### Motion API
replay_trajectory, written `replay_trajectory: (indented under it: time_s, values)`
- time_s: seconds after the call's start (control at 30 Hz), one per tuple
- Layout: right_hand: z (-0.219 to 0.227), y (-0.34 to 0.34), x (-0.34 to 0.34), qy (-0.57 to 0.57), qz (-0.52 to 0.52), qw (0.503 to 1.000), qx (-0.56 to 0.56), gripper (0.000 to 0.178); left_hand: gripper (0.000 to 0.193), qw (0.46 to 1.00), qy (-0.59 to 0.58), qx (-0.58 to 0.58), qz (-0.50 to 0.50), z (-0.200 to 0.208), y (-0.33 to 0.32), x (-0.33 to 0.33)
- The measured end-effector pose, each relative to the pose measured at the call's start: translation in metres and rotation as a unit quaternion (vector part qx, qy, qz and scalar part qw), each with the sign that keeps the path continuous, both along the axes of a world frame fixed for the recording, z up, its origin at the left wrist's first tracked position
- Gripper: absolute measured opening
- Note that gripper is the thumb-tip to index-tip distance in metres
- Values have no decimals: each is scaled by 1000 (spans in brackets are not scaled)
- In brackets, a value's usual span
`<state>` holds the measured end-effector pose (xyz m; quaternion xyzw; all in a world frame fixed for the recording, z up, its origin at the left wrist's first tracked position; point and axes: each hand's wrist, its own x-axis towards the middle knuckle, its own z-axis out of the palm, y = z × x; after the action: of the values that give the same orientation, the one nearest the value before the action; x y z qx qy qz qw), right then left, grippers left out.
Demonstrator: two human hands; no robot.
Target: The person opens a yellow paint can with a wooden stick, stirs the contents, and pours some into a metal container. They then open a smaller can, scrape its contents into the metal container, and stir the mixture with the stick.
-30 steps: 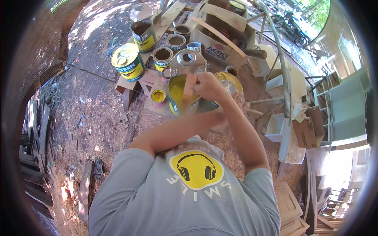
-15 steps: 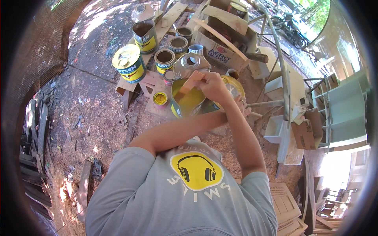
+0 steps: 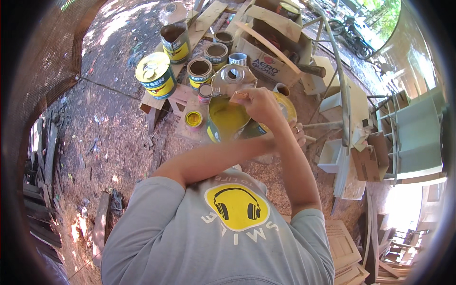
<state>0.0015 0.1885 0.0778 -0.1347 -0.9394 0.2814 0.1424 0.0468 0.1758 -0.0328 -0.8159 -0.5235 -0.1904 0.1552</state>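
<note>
My right hand [image 3: 262,107] is closed on a flat wooden stick [image 3: 237,98], its lower part down in the yellow-green paint of a large open can [image 3: 214,132]. The paint is blurred around the stick. At the can's far rim stands its bent-back silvery lid [image 3: 227,80], with a round opening. My left arm crosses beneath my right forearm. Mostly hidden there, my left hand [image 3: 298,134] is beside a second can with a yellow top [image 3: 288,108]; its grip cannot be made out. A small tub of bright yellow paint [image 3: 194,119] sits left of the open can.
Several used paint cans [image 3: 199,71] stand beyond, with a closed yellow-lidded can [image 3: 156,76] at left. A cardboard box [image 3: 270,52] holding scraps and wood is at the far right. A pole [image 3: 338,80] and white drawers [image 3: 330,154] stand right. Sawdust covers the ground.
The stick has swung from a left-leaning slant to steeper, with less of it showing. My right hand has shifted slightly. My left hand has drawn a little back from the yellow-topped can.
</note>
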Motion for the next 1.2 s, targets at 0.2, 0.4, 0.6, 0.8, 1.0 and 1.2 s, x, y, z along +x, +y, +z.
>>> replay_trajectory:
  time_s: [0.2,0.4,0.6,0.8,1.0,1.2]
  values:
    - [-12,1,1,-81,19,982,-171,19,19,990,-42,120,-58,7,-8,1]
    - [17,4,3,-38,-11,999,-8,22,18,863,-414,-276,-87,69,-72,-14]
    - [-2,4,12,-104,11,981,-161,21,36,978,-159,-58,-119,24,-115,-29]
    - [11,-17,17,1,-75,994,-80,21,37,962,-234,-141,-13,78,-209,-99]
    - [-6,-27,28,-96,-70,982,-146,24,45,873,-258,-212,355,82,-271,-220]
    - [-16,-35,22,87,-109,986,-89,25,60,802,-92,-136,574,3,-266,-369]
